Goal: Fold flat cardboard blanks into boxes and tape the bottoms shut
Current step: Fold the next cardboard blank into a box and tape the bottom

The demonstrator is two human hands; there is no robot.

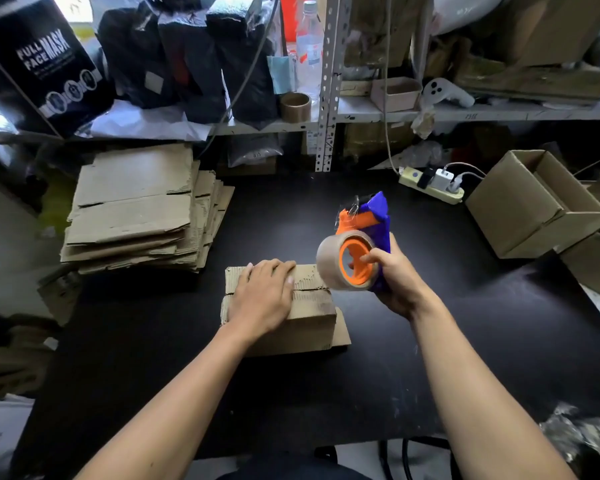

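The small brown folded cardboard box (302, 306) lies on the black desk (430, 341), bottom flaps up, under the left hand (262, 296), which presses flat with straight fingers. Its flap seam runs left to right, out from beneath those fingers. Just beside the seam's right end, the right hand (394, 275) grips the blue and orange tape dispenser (359, 247), raised above it and nearer for taping.

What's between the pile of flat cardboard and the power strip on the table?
Only bare black table in the head view, between the flat cardboard stack and the power strip.
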